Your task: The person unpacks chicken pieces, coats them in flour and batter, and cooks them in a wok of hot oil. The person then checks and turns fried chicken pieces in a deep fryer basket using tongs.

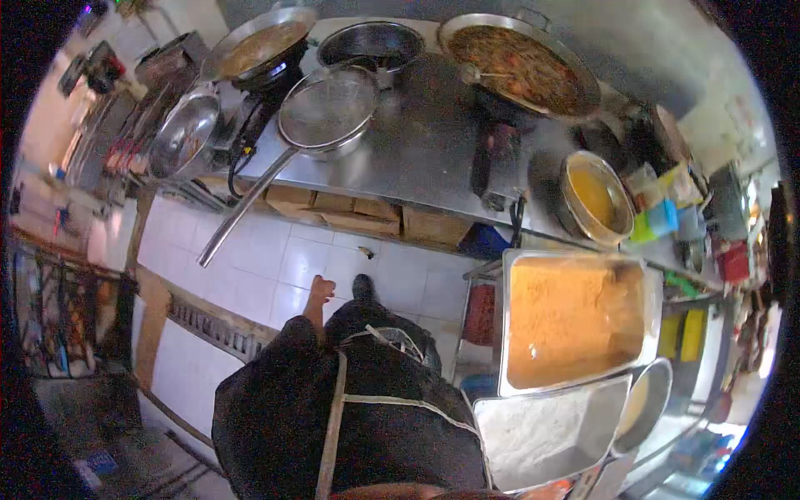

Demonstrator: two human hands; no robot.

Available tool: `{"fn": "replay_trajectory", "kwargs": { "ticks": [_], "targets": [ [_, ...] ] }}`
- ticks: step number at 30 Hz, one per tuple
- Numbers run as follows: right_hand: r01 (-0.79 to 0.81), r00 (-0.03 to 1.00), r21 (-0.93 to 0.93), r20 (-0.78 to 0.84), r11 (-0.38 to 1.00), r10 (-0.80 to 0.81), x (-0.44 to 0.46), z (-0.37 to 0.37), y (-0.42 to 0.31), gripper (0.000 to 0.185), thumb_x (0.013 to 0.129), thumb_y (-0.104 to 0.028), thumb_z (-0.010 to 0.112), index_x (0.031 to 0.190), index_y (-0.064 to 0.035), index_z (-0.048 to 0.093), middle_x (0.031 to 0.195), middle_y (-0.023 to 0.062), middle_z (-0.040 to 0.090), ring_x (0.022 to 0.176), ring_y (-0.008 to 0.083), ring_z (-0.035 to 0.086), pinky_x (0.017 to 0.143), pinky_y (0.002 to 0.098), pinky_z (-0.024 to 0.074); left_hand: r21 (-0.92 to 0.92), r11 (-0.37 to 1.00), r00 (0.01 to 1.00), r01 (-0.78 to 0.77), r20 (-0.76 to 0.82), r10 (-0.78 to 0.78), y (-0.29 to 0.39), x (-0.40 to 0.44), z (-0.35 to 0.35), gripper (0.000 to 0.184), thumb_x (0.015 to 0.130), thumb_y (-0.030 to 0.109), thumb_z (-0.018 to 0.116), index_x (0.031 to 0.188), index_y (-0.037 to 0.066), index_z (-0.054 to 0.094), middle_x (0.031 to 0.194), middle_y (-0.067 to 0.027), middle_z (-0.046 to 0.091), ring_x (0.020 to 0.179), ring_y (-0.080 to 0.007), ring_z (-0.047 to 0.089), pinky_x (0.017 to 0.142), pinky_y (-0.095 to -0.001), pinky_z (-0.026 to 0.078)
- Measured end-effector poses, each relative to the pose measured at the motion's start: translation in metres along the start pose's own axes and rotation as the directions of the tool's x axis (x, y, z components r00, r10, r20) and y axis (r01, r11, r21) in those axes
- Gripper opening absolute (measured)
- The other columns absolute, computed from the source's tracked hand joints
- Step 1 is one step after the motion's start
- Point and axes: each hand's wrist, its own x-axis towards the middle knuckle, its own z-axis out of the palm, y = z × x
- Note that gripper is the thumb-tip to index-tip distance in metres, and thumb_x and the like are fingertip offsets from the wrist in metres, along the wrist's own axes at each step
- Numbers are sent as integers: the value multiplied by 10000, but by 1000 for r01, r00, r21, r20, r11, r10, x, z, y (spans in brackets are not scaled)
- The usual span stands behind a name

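Observation:
My left hand (322, 291) hangs low beside my body, over the white tiled floor. Its fingers look loosely bent and a little apart, with nothing visible in them, and it touches nothing. My right hand is out of view. In front of me, a long-handled strainer (327, 108) rests on a pot on the steel counter (408, 158), its handle jutting past the front edge. To my right stand a deep metal tray of orange-brown powder (575, 321) and, closer, a metal tray of white flour-like powder (529, 433).
At the back are a wok of dark stew (521, 71), a wok of brownish liquid (262, 50) and a dark round pan (371, 46). A bowl of yellow liquid (596, 198) sits at the right. Cardboard boxes (333, 208) fill the shelf below. A floor drain (212, 325) lies left.

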Motion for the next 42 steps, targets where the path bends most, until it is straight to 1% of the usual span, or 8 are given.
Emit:
{"fn": "replay_trajectory", "kwargs": {
  "ticks": [5, 8, 13, 15, 19, 22, 31, 42],
  "targets": [
    [347, 922, -250, 267, 904, -280, 5, 137, -99, 157, 835, -145, 573, 918, -12, 573, 874, 100, 609, 832, 191, 576, 764, 365, 467, -24, 994, 994, 106, 16, -106, 8, 3, -42, 230, 795, 85, 522, 1014, 44, 464, 752, -73, 559, 556, -175, 569, 514, -359, 451],
    [888, 449, -156, 501, 433, -739, -22, 267, -212, 144, 837, -135, 570, 910, -11, 573, 869, 97, 609, 821, 193, 579, 756, 366, 471, -56, 989, 986, 137, 106, -130, 12, 47, -68, 296, 745, 169, 601, 983, 48, 473, 803, -99, 550, 667, -224, 563, 619, -433, 429],
    [985, 172, -88, 594, 150, -786, -312, 485, -460, 116, 824, -135, 569, 804, -21, 575, 723, 19, 585, 670, 120, 514, 626, 272, 416, -596, 725, 873, 345, 488, -14, 11, 84, -115, 480, 695, 110, 630, 1127, 48, 431, 789, -123, 579, 587, -230, 570, 513, -386, 441],
    [936, -184, -172, 504, -307, -844, -361, 561, -519, 305, 782, -313, 595, 776, -9, 609, 722, 145, 625, 629, 300, 602, 550, 391, 449, -240, 964, 993, -116, -15, 116, 3, 95, -126, 579, 717, 94, 610, 1233, 38, 356, 814, -135, 608, 548, -232, 573, 462, -349, 434],
    [738, -53, -545, 541, -398, -839, -356, 692, -608, 424, 763, -393, 601, 819, 26, 603, 778, 207, 609, 599, 243, 573, 600, 377, 468, -377, 926, 997, -15, -80, -16, 5, 54, -161, 399, 827, 291, 497, 1184, 158, 378, 941, -99, 621, 696, -244, 615, 535, -348, 434],
    [839, 473, -532, 614, 111, -631, -302, 751, -629, 262, 771, -291, 570, 762, -30, 588, 675, 141, 567, 537, 212, 531, 488, 347, 454, -522, 849, 982, -85, -190, -19, -48, 44, -178, 391, 816, 325, 520, 1146, 148, 407, 924, -89, 623, 726, -239, 615, 553, -344, 437],
    [114, 372, 81, 921, 990, -118, -374, 659, -687, 212, 862, -108, 421, 948, 86, 420, 606, 63, 412, 448, 72, 347, 368, 187, 307, -957, 72, 919, 280, 289, 267, -214, -3, -163, 73, 801, 145, 535, 829, 78, 533, 826, -67, 558, 617, -207, 570, 464, -356, 426],
    [36, 115, 376, 919, 926, -378, -414, 506, -562, 316, 909, -263, 442, 1125, -33, 420, 657, 32, 464, 393, 61, 402, 294, 160, 337, -508, 861, 993, -20, -110, -41, 34, 52, -142, 290, 825, 158, 480, 1107, 99, 445, 883, -75, 612, 677, -213, 606, 517, -333, 425]
  ]
}}
